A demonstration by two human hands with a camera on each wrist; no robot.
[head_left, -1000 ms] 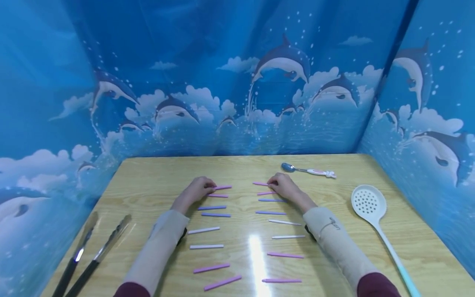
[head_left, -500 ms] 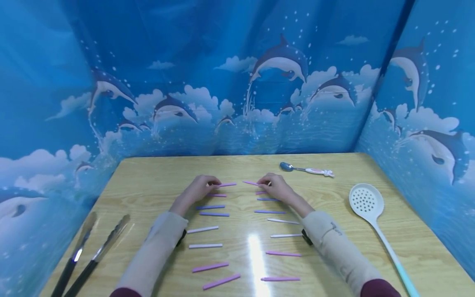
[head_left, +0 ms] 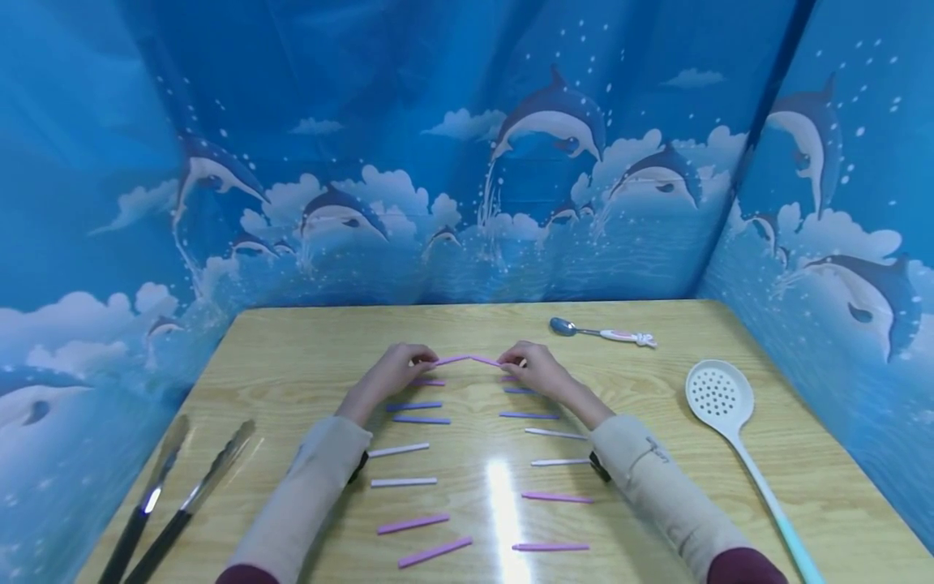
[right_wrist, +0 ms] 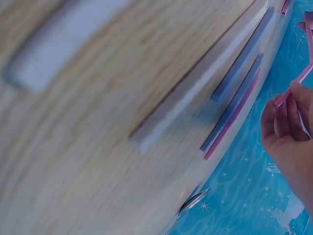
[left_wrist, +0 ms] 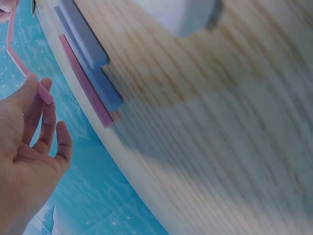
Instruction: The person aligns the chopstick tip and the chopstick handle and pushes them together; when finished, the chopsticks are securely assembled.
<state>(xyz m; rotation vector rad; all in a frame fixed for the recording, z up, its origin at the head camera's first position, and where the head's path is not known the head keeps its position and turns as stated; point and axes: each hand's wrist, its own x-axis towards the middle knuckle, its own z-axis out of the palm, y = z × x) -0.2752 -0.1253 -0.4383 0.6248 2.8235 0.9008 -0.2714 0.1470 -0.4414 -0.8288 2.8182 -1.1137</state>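
At the far part of the table, my left hand [head_left: 390,371] pinches one pink stick [head_left: 451,360] between thumb and fingers. My right hand [head_left: 538,371] pinches a second pink stick [head_left: 485,360] the same way. The inner ends of these two sticks meet at a shallow angle, and the left wrist view shows them above the tabletop. Below the hands lie two columns of sticks. The left column has a pink stick [head_left: 430,383], a blue stick [head_left: 416,405] and a white stick [head_left: 404,483]. In the right column, my hand partly covers a blue stick [head_left: 518,391].
A perforated skimmer [head_left: 722,397] lies to the right, and a spoon [head_left: 563,327] behind my right hand. On the left are two long tools with black handles [head_left: 164,531]. A dolphin-print curtain [head_left: 438,162] stands behind the wooden table [head_left: 292,332].
Both hands have moved inward, bringing the pink sticks up from their rows. The gap between the inner ends has closed and they now meet.
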